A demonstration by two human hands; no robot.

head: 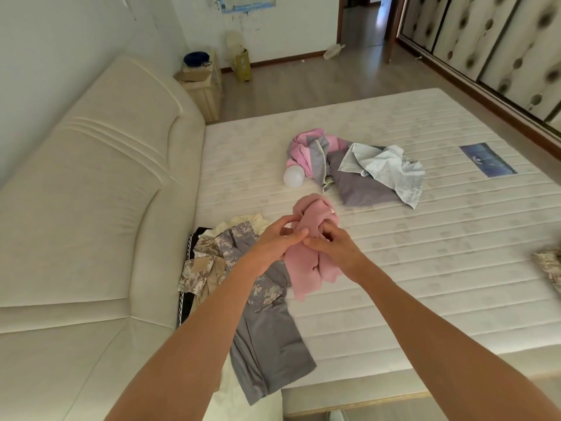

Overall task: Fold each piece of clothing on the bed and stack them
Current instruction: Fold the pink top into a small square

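Both my hands hold a bunched pink garment (312, 262) above the bare mattress (425, 253). My left hand (274, 238) grips its left side and my right hand (331, 243) grips its right side, fingers curled into the cloth. Under my left forearm lies a stack of clothes (258, 299): a grey and camouflage piece on top, cream and black pieces beneath. Farther back sits a loose pile (355, 165) of pink, grey and pale blue clothing.
A white round object (294, 176) lies beside the far pile. The cream padded headboard (91, 177) runs along the left. A camouflage piece (549, 268) shows at the right edge. A nightstand (203, 86) stands beyond the bed, with wooden floor behind it.
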